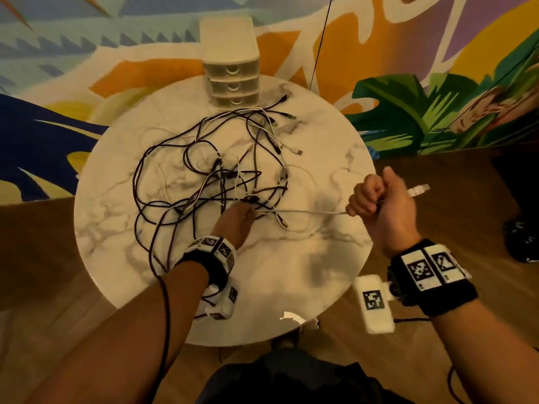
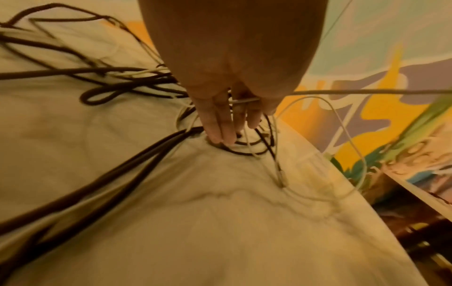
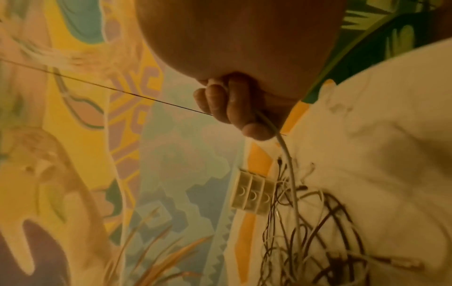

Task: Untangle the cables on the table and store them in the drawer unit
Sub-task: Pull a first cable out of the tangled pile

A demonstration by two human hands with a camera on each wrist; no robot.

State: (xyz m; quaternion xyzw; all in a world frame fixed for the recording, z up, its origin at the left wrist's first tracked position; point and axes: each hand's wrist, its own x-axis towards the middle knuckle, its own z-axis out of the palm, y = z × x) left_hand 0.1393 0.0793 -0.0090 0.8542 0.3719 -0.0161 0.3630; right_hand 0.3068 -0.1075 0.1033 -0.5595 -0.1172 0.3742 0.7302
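A tangle of black and white cables (image 1: 204, 170) lies on the round marble table (image 1: 291, 272). My left hand (image 1: 237, 212) presses straight fingers (image 2: 227, 125) down on the tangle's near right part, over dark cables (image 2: 146, 154). A white cable (image 1: 309, 211) runs taut from under that hand to my right hand (image 1: 376, 196), a fist gripping it above the table's right edge. In the left wrist view the white cable (image 2: 367, 91) passes between my left fingers. Its connector end (image 1: 420, 190) sticks out past the right fist (image 3: 232, 108). The white drawer unit (image 1: 232, 71), three drawers closed, stands at the far edge.
A thin black wire (image 1: 319, 39) hangs behind the table to the right of the drawer unit (image 3: 252, 195). A painted wall stands behind, wood floor all around. A dark object (image 1: 522, 237) sits on the floor at right. A white scrap (image 1: 291, 316) lies at the table's near edge.
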